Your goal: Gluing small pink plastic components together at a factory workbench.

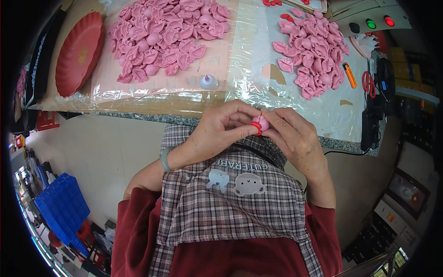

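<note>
My left hand point(219, 125) and my right hand point(296, 137) meet in front of the table's near edge, fingertips closed on one small piece. It is a round pink part point(263, 122) with a dark line across its top and a red part point(256, 131) against its lower left. My left thumb presses beside the red part, while my right fingers and thumb pinch the pink side. Fingers cover some of the piece. Beyond my hands, a loose heap of pink moulded pieces point(161, 37) lies left, and a smaller heap of similar pieces point(318, 55) lies right.
A small white bottle point(209, 82) stands before the left heap. Far left is a scalloped red dish point(80, 54). At right lie an orange tool point(350, 75), red-handled scissors point(368, 84) and a button panel point(374, 22). Clear plastic film point(184, 98) covers the tabletop.
</note>
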### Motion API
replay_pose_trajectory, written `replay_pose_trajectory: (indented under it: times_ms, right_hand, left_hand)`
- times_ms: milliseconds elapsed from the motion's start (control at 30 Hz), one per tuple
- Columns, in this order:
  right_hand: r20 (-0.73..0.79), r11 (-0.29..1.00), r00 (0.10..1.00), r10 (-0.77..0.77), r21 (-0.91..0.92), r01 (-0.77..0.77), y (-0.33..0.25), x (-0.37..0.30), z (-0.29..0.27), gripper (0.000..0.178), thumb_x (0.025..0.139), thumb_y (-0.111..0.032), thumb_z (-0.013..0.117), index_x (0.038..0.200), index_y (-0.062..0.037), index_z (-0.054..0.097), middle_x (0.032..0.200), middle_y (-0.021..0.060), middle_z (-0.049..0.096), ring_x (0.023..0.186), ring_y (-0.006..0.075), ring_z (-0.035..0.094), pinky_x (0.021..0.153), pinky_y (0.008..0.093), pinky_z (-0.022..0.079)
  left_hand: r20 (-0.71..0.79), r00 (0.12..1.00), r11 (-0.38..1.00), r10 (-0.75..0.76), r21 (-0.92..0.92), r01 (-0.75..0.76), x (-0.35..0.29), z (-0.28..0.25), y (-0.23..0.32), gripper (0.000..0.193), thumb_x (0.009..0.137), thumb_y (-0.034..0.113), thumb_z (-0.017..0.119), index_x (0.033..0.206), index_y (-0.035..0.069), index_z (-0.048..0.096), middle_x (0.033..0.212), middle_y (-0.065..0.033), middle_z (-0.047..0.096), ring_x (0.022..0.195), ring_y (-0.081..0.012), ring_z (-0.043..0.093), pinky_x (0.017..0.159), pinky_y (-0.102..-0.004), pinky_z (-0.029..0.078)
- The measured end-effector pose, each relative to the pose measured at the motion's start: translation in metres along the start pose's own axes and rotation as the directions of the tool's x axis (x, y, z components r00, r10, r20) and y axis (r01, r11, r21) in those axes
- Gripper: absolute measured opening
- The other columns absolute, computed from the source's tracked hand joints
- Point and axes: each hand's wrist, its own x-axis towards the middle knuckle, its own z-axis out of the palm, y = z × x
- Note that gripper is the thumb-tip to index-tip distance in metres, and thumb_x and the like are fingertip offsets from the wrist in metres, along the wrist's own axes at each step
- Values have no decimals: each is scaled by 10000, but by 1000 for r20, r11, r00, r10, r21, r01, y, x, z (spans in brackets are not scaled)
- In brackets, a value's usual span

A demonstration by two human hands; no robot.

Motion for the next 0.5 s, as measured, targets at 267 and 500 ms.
replay_pose_trajectory:
  times_ms: [267, 500]
  right_hand:
    - [-17, 957, 984, 176, 236, -167, 4, 0, 3, 367, 723, 4, 747, 1078, -7, 654, 954, 117, 638, 810, 222, 659, 671, 303, 544]
    - [-143, 976, 990, -1, 213, 31, 21, -6, 15, 294, 715, 7, 757, 992, -18, 661, 966, 133, 660, 846, 220, 663, 692, 297, 536]
  left_hand:
    - [13, 992, 991, 126, 39, -126, 2, -1, -1, 296, 858, -37, 645, 1145, -25, 572, 1140, -103, 584, 1014, -169, 629, 897, -281, 518]
    - [22, 951, 869, 307, 400, -290, 2, 0, 7, 278, 819, -34, 685, 1088, -29, 616, 1155, -128, 597, 973, -186, 650, 832, -284, 557]
